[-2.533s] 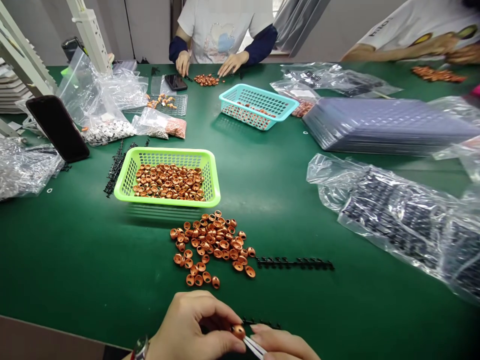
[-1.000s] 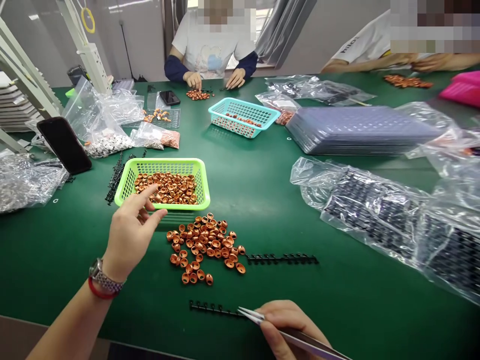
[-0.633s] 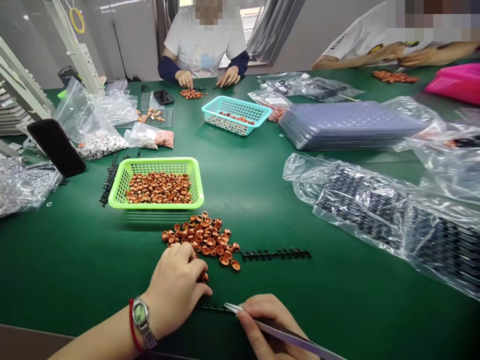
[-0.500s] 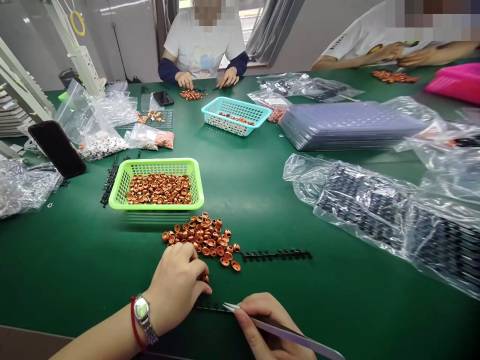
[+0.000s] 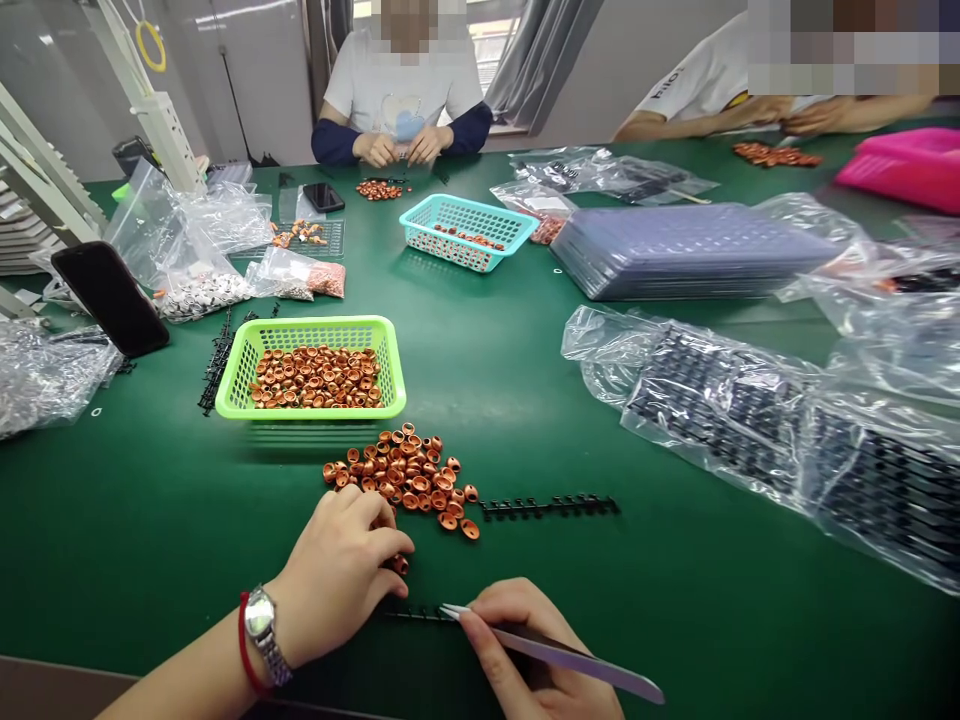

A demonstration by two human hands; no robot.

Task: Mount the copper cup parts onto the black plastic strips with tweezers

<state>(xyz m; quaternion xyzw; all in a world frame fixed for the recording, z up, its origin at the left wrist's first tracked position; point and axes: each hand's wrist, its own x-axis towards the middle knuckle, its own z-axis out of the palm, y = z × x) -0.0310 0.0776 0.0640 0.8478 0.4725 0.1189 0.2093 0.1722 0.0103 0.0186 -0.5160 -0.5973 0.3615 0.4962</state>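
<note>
My left hand (image 5: 341, 575), with a wristwatch and a red band on the wrist, rests at the near edge of a heap of small copper cups (image 5: 405, 478) on the green table (image 5: 135, 510); its fingers are curled and pinched on one copper cup. My right hand (image 5: 529, 655) grips silver tweezers (image 5: 555, 652), whose tips touch a short black plastic strip (image 5: 420, 615) lying in front of me. A longer black strip (image 5: 551, 506) lies right of the heap. Behind the heap stands a green basket (image 5: 311, 405) filled with copper cups.
A bag of black parts (image 5: 750, 420) lies at the right, a stack of grey trays (image 5: 690, 250) behind it. A teal basket (image 5: 469, 232), a propped phone (image 5: 109, 297) and plastic bags (image 5: 202, 250) sit farther off. Two other people work at the far side.
My left hand reached to the green basket, then came back to the near edge of the copper heap and closed on a cup. My right hand stayed put with the tweezers.
</note>
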